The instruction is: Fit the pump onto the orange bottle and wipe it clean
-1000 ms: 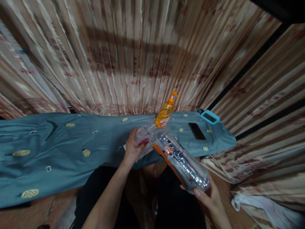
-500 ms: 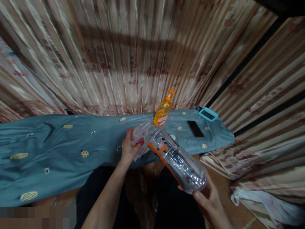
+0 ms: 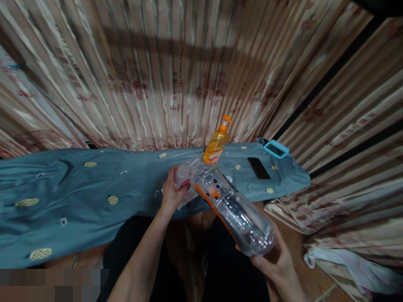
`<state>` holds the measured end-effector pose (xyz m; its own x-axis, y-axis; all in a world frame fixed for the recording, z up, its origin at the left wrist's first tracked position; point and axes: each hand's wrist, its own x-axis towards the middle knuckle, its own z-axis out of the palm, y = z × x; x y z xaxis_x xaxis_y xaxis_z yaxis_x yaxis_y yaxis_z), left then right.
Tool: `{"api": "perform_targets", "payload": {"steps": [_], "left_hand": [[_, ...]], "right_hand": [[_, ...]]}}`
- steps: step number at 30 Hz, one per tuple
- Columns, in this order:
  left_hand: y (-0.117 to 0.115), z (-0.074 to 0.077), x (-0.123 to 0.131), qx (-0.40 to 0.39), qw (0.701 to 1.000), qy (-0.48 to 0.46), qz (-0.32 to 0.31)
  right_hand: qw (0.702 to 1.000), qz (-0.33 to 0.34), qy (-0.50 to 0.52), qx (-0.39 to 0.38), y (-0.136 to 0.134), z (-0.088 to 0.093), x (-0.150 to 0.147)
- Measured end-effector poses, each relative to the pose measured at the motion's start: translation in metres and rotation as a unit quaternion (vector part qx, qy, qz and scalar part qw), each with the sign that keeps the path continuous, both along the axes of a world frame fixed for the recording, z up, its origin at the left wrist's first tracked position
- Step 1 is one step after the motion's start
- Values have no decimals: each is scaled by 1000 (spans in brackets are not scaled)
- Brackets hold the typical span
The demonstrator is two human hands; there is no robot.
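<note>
My right hand (image 3: 272,262) is closed around the base of a large clear plastic bottle (image 3: 242,218) with an orange strip and printed orange marks. The bottle lies slanted, its narrower end up and to the left. Crumpled clear plastic wrapping (image 3: 189,172) with a bit of pink and a jagged lower edge is gripped in my left hand (image 3: 174,193). The wrapping meets or overlaps the bottle's upper end; which of the two I cannot tell. Just behind them stands an orange pump bottle (image 3: 215,144) of yellow-orange liquid.
A blue-green cloth with pineapple prints (image 3: 85,184) covers the long narrow surface. Towards its right end lie a black phone (image 3: 259,168) and a light-blue-framed device (image 3: 276,149). Patterned curtains (image 3: 151,84) hang behind and at right. A white bag (image 3: 346,260) is low on the right.
Both hands keep their grips and the bottle stays at nearly the same slant. The whole view has shifted very slightly.
</note>
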<state>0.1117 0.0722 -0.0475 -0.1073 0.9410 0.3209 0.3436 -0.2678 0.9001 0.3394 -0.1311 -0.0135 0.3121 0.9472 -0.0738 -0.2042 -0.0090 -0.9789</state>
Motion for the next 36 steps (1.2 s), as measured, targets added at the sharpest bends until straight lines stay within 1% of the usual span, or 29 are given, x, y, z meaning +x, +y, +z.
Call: {"api": "perform_targets", "payload": {"steps": [4, 7, 10, 14, 21, 26, 32, 36], "left_hand": [[0, 0, 0, -6, 1000, -9, 0], [0, 1, 0, -8, 1000, -7, -2], [-1, 2, -1, -2, 1000, -3, -2], [0, 0, -1, -5, 1000, -6, 2], [-1, 1, 0, -24, 1000, 0, 11], [-1, 2, 0, -24, 1000, -8, 7], [0, 1, 0, -16, 1000, -3, 11], [-1, 3, 0, -22, 1000, 9, 9]], "right_hand": [[1000, -5, -18, 10, 2, 3, -5], [998, -47, -33, 19, 3, 10, -11], [997, -65, -34, -2, 2, 17, -17], [997, -68, -27, -10, 1, 22, -20], [996, -55, -70, -3, -1, 23, -21], [997, -22, -76, 1, -3, 20, -23], [995, -57, -83, -2, -4, 25, -29], [996, -62, -63, 3, -3, 27, -30]]}}
